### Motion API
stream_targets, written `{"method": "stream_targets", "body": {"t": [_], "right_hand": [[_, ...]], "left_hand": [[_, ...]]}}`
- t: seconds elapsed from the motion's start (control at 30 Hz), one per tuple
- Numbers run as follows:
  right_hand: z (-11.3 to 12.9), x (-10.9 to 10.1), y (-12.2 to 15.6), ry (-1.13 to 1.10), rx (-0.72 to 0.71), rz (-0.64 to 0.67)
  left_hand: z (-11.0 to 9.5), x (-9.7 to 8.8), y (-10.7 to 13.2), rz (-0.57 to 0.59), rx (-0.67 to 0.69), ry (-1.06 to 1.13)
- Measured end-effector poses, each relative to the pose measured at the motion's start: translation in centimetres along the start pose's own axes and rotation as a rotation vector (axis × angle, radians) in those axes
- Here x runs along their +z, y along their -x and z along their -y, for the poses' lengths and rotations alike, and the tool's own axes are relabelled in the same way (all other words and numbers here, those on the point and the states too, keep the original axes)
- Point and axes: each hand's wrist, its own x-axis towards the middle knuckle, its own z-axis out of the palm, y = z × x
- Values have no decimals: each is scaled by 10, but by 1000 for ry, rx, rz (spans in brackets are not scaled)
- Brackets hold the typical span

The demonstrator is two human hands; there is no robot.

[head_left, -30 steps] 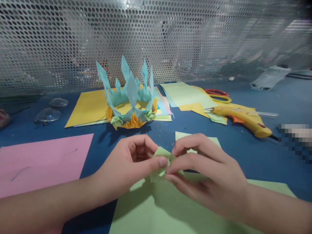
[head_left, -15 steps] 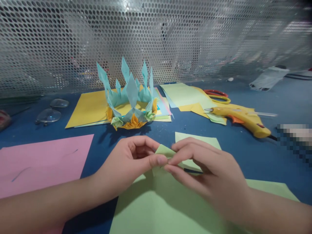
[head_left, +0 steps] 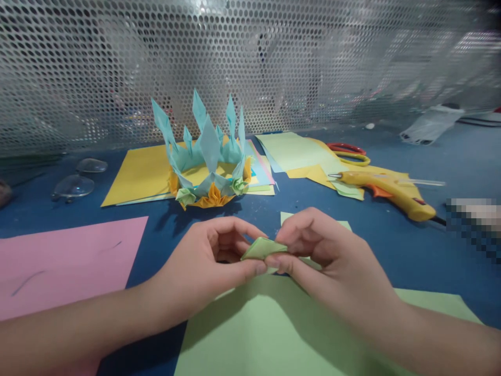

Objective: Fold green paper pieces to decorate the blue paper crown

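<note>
Between my two hands is a small piece of folded light green paper (head_left: 263, 247). My left hand (head_left: 213, 266) pinches its left end, thumb in front and fingers behind. My right hand (head_left: 332, 256) grips the right end between thumb and fingertips. Below them a large light green sheet (head_left: 258, 329) lies on the blue table, and a smaller green piece (head_left: 287, 215) shows partly behind my right hand. Beyond my hands stands a paper crown (head_left: 211, 149) with tall light blue points and orange and green folded pieces around its base.
A yellow glue gun (head_left: 385, 188) and red-and-yellow-handled scissors (head_left: 348, 155) lie on papers at right. Yellow sheets (head_left: 131, 175) sit under the crown. At left are a pink sheet (head_left: 78, 256) and glasses (head_left: 74, 187). A perforated metal panel (head_left: 313, 68) closes the back.
The green paper has been turned and now shows as a flatter, pointed folded shape. My right hand has rotated, its thumb now under the paper's front edge.
</note>
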Motion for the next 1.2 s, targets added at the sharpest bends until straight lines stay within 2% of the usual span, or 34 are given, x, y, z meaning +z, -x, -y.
{"method": "stream_targets", "body": {"t": [0.13, 0.2, 0.37, 0.43, 0.63, 0.77, 0.83, 1.0, 1.1, 1.2], "right_hand": [[1, -1, -1, -26, 29, 25], [1, -2, -3, -80, 69, 57], [1, -6, -9, -243, 250, 97], [1, -7, -11, -299, 281, 110], [1, -9, -11, -423, 302, 204], [1, -9, -6, -503, 240, 242], [1, -8, -4, -452, 189, 210], [5, -5, -1, -82, -39, 1], [5, -5, 0, 124, -200, -20], [3, -5, 2, 203, -271, -27]], "left_hand": [[3, 1, 3, -71, 79, 10], [5, 1, 5, -92, 173, -19], [10, 0, 10, -5, 472, -414], [11, 0, 11, -26, 543, -485], [14, -2, 15, -146, 582, -535], [14, -3, 18, -283, 681, -560], [13, -3, 18, -282, 659, -496], [10, -2, 16, -209, 605, -462], [9, 0, 16, -223, 609, -478], [7, 2, 16, -230, 559, -449]]}}
